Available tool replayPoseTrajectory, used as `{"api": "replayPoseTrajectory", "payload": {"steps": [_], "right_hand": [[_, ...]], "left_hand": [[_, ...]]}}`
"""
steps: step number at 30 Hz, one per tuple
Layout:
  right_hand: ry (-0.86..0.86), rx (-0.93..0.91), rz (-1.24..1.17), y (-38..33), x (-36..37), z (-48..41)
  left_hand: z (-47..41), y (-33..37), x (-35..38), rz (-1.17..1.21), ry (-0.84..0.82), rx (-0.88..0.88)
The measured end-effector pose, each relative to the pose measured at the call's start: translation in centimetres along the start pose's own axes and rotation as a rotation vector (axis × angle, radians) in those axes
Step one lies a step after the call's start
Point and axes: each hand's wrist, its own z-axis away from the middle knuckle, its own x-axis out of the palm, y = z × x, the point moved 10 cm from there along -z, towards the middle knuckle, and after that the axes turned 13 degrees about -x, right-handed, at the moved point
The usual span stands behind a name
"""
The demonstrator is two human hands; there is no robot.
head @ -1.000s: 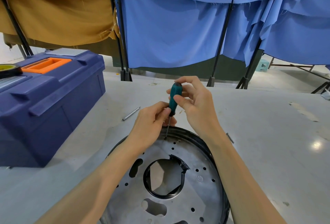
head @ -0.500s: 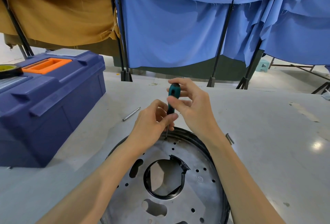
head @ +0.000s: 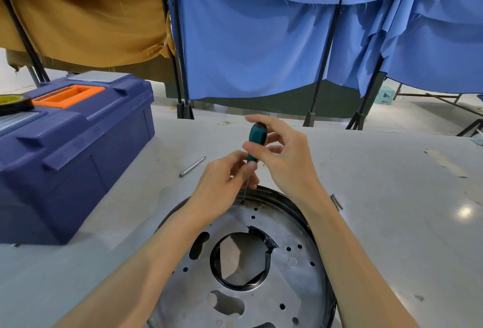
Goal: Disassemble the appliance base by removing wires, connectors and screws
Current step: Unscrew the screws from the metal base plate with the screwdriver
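Surface [head: 392, 197]: grey, carrying all below.
Appliance base [head: 295, 288]: flat on surface, btwn forearms.
Right hand [head: 290, 160]: grip pinching screwdriver [head: 256, 139] handle.
Left hand [head: 222, 191]: grip pinching shaft below handle, tip at base's far rim; screw itself not discernible.
Risks: cam-out w/ tilted shaft, head stripped; tip skidding into left fingers; freed screw rolling off, lost.

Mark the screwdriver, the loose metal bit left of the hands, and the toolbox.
screwdriver [head: 257, 135]: head view, on the teal handle.
metal bit [head: 192, 166]: head view, middle of its shaft.
toolbox [head: 78, 165]: head view, on the blue front wall.
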Motion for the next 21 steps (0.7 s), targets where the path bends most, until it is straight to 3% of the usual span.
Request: {"api": "replayPoseTrajectory", "payload": {"steps": [5,11,15,21], "right_hand": [[-0.025,0.018,-0.093,0.11,0.27,-0.05],[0.003,0.009,0.006,0.12,0.05,0.00],[-0.006,0.024,-0.104,0.16,0.07,-0.04],[-0.013,0.011,0.022,0.09,0.27,-0.04]], "left_hand": [[-0.10,-0.54,-0.23,0.083,-0.011,-0.050],[0.16,0.15,-0.40,0.044,0.019,0.011],[0.00,-0.16,-0.25,0.050,-0.005,-0.018],[0.01,0.06,-0.44,0.021,0.034,0.010]]}}
